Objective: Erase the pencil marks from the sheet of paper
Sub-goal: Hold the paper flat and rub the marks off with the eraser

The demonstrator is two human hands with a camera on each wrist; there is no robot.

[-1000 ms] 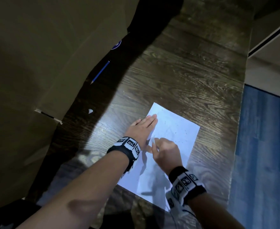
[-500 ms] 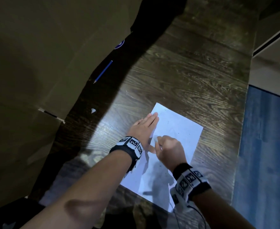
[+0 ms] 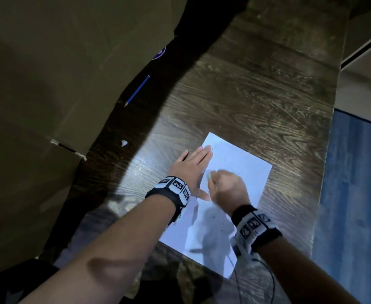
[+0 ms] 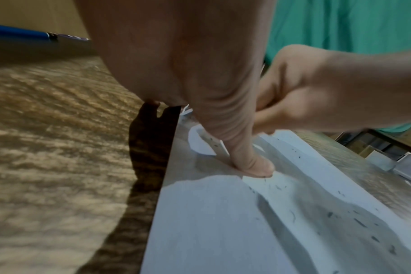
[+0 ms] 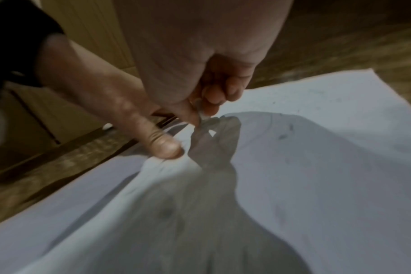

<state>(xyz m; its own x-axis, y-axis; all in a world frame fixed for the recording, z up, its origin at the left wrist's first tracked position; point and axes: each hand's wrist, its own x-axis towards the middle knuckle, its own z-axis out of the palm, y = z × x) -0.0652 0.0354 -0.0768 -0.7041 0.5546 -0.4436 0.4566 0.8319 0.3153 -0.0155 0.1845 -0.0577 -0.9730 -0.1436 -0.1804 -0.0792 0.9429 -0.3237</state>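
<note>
Sheet of paper point(image 3: 241, 159): flat on the wooden table point(image 3: 257, 95), toward its right edge and closer to its near edge than its far one.

Left hand point(image 3: 191, 170): laid flat across the sheet's left edge, fingers straight and pressed together, thumb splayed out with its tip pressing the paper.

Right hand point(image 3: 228, 185): curled, thumb and forefinger pinching a small pale eraser point(image 5: 201, 111) just beside that thumb; blurred in every view.

Dark eraser crumbs point(image 4: 359, 222) scattered over the near half of the sheet. Pencil marks themselves too faint to make out.

Probably mid-rub. Risks from here:
- Buckling or tearing the paper, already ridged beside the pinning thumb in the wrist views. Likely cause: a hard stroke toward that thumb rather than away from it.
- Smearing graphite by dragging the wrist through the crumbs.
- Dropping the eraser from so slight a pinch.

Containers: none seen holding anything. Brown cardboard point(image 3: 59, 73) along the table's left edge; cannot tell whether a box, inside hidden. Blue pencil point(image 3: 137, 90) just beside it toward the far left, well apart from the sheet. Small white scrap point(image 3: 124, 143) near the left edge too.
</note>
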